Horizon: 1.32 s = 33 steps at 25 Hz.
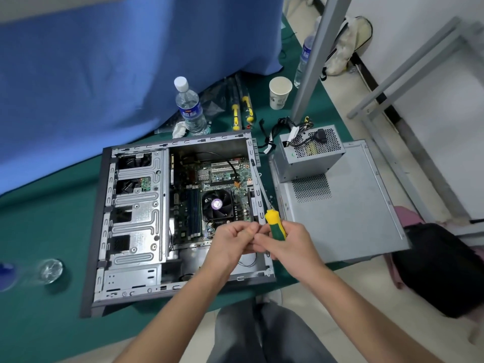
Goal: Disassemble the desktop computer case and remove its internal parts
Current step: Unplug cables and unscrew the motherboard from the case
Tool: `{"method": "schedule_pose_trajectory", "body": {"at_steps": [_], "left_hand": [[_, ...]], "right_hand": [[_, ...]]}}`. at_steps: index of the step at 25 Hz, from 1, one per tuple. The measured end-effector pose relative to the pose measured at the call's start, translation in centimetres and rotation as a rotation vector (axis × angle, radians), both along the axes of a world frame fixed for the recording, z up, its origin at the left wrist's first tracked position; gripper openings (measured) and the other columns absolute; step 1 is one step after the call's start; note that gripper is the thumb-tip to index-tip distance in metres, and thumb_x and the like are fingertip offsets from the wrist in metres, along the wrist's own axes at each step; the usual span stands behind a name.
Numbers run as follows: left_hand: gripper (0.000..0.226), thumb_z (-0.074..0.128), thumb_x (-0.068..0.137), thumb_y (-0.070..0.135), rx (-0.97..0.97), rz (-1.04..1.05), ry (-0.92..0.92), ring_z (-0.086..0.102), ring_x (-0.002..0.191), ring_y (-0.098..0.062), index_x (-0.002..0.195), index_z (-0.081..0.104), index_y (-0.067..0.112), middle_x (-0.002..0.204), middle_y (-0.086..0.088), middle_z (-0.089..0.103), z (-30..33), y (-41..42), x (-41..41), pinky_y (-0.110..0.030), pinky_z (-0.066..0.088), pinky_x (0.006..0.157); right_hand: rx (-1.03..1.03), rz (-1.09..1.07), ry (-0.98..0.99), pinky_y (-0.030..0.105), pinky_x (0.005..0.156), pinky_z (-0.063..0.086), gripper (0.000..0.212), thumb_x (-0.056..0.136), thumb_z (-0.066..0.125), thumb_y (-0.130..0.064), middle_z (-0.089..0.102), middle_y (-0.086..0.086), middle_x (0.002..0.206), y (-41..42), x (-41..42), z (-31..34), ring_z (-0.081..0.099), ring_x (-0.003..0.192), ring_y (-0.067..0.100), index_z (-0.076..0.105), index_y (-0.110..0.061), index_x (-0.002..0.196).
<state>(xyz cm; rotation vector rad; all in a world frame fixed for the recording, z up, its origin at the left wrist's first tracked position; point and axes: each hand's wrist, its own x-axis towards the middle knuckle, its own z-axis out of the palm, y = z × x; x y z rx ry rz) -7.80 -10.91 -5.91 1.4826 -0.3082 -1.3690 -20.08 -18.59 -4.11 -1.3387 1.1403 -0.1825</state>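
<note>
So the computer case (167,218) is lying on its side on the green desk (47,231), side panel off, everything inside open to view. I'll use the case as my reference point for the rest.

My right hand (285,242) is over the near right corner of the case, fingers wrapped around the yellow and green handle of a screwdriver (275,225). Its shaft runs up and away along the right edge of the case, tip ending near the far right corner. My left hand (233,239) is right beside it, fingers curled in, fingertips meeting the right hand's fingers. Looks like I'm pinching something tiny there, but I honestly can't tell what, it's too small to see.

Inside the case: the motherboard (209,189) sits in the right half with the CPU fan (217,205) near the middle, and the metal drive cage (136,205) fills the left half.

The power supply (309,155) is already out, sitting just to the right of the case on top of the removed side panel (345,216), cables trailing off behind it.

Behind the case: a water bottle (190,106), two spare screwdrivers (242,108) and a paper cup (279,92). Left of the case, a glass (51,271) on the desk.
</note>
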Motion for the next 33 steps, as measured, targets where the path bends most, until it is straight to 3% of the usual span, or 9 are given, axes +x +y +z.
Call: {"method": "schedule_pose_trajectory", "body": {"at_steps": [2, 6, 7, 9, 12, 14, 16, 25, 33], "left_hand": [[0.025, 0.061, 0.084, 0.031, 0.017, -0.042, -0.058, 0.072, 0.065, -0.021, 0.088, 0.072, 0.009, 0.075, -0.009, 0.074, -0.1, 0.2, 0.0, -0.025, 0.058, 0.063], [0.019, 0.05, 0.101, 0.019, 0.042, -0.197, -0.141, 0.073, 0.077, -0.015, 0.106, 0.066, 0.01, 0.083, -0.004, 0.075, -0.1, 0.7, 0.3, -0.024, 0.055, 0.075], [0.019, 0.051, 0.101, 0.022, 0.067, -0.268, -0.261, 0.071, 0.082, -0.005, 0.112, 0.064, 0.015, 0.088, 0.003, 0.076, 0.0, 0.8, 0.8, -0.016, 0.052, 0.078], [0.028, 0.056, 0.098, 0.027, 0.148, -0.349, -0.798, 0.058, 0.095, 0.009, 0.126, 0.057, 0.023, 0.108, 0.014, 0.068, 0.0, 1.3, 3.1, -0.003, 0.04, 0.088], [0.059, 0.063, 0.092, 0.024, 0.308, -0.183, -1.393, 0.035, 0.136, -0.024, 0.145, 0.04, 0.016, 0.146, -0.012, 0.039, -1.5, 3.5, 9.1, -0.035, 0.024, 0.115], [0.072, 0.058, 0.093, 0.036, 0.547, -0.188, -1.412, 0.011, 0.148, -0.031, 0.154, 0.024, 0.016, 0.16, -0.014, 0.014, -3.3, 5.3, 12.4, -0.05, 0.01, 0.119], [0.077, 0.047, 0.089, 0.045, 0.606, -0.205, -1.372, 0.003, 0.15, -0.029, 0.156, 0.017, 0.02, 0.162, -0.013, 0.006, -5.1, 6.4, 13.4, -0.055, 0.007, 0.119], [0.084, 0.04, 0.078, 0.044, 0.603, -0.239, -1.445, 0.003, 0.149, -0.032, 0.155, 0.013, 0.024, 0.162, -0.014, 0.007, -6.4, 6.7, 13.8, -0.057, 0.014, 0.114], [0.084, 0.039, 0.078, 0.045, 0.592, -0.226, -1.454, 0.002, 0.149, -0.031, 0.156, 0.013, 0.024, 0.162, -0.015, 0.007, -6.6, 6.7, 13.9, -0.057, 0.014, 0.114]], "right_hand": [[0.031, 0.073, 0.019, 0.019, 0.054, 0.05, 0.013, 0.082, 0.075, -0.02, 0.065, 0.003, 0.066, 0.0, -0.2, -0.2, 0.066, 0.058, 0.005, 0.067, -0.01, 0.082], [0.062, 0.134, -0.001, 0.017, 0.054, 0.047, 0.014, 0.089, 0.068, -0.026, 0.069, -0.005, 0.068, 0.0, -1.0, -0.7, 0.064, 0.06, -0.001, 0.065, -0.013, 0.088], [0.042, 0.088, 0.001, 0.014, 0.052, 0.045, 0.013, 0.091, 0.066, -0.028, 0.068, -0.008, 0.066, -0.4, -1.4, -1.0, 0.064, 0.06, -0.002, 0.065, -0.015, 0.088], [-0.039, -0.043, 0.058, 0.014, 0.048, 0.043, 0.013, 0.092, 0.064, -0.03, 0.061, -0.011, 0.057, -1.5, -2.3, -2.1, 0.058, 0.052, -0.002, 0.065, -0.02, 0.084], [-0.116, -0.183, 0.189, 0.023, 0.047, 0.047, 0.016, 0.091, 0.064, -0.025, 0.055, -0.006, 0.055, -2.8, -3.9, -4.8, 0.055, 0.051, 0.007, 0.064, -0.012, 0.081], [-0.125, -0.166, 0.288, 0.033, 0.053, 0.048, 0.021, 0.091, 0.063, -0.02, 0.054, 0.003, 0.06, -2.7, -4.2, -7.4, 0.052, 0.055, 0.018, 0.062, -0.004, 0.078], [-0.126, -0.131, 0.372, 0.036, 0.056, 0.048, 0.021, 0.092, 0.062, -0.018, 0.055, 0.008, 0.063, -2.3, -3.9, -9.9, 0.05, 0.057, 0.021, 0.063, -0.002, 0.079], [-0.21, -0.184, 0.604, 0.026, 0.056, 0.04, 0.011, 0.09, 0.067, -0.018, 0.062, 0.004, 0.07, -1.0, -0.7, -15.1, 0.058, 0.064, 0.022, 0.064, -0.011, 0.082], [-0.165, -0.209, 0.434, 0.034, 0.058, 0.046, 0.022, 0.09, 0.063, -0.014, 0.053, 0.016, 0.071, -1.0, -4.2, -13.0, 0.051, 0.062, 0.031, 0.054, -0.012, 0.07]]}}
